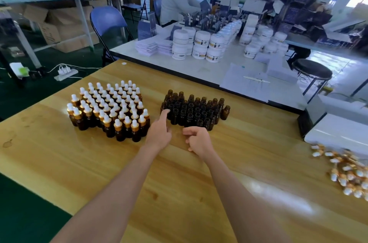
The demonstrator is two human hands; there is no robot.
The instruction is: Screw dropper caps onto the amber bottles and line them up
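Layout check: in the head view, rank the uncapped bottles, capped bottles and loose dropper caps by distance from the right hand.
1. Uncapped bottles, just ahead of the right hand.
2. Capped bottles, to the left.
3. Loose dropper caps, far right edge.

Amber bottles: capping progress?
Done: capped amber glass bottles with white-bulb gold droppers stand grouped at left. In hand: nothing; left hand reaches a finger to the uncapped amber glass bottles, right hand empty. Left: that uncapped group; pile of loose gold-and-white dropper caps waits at right.
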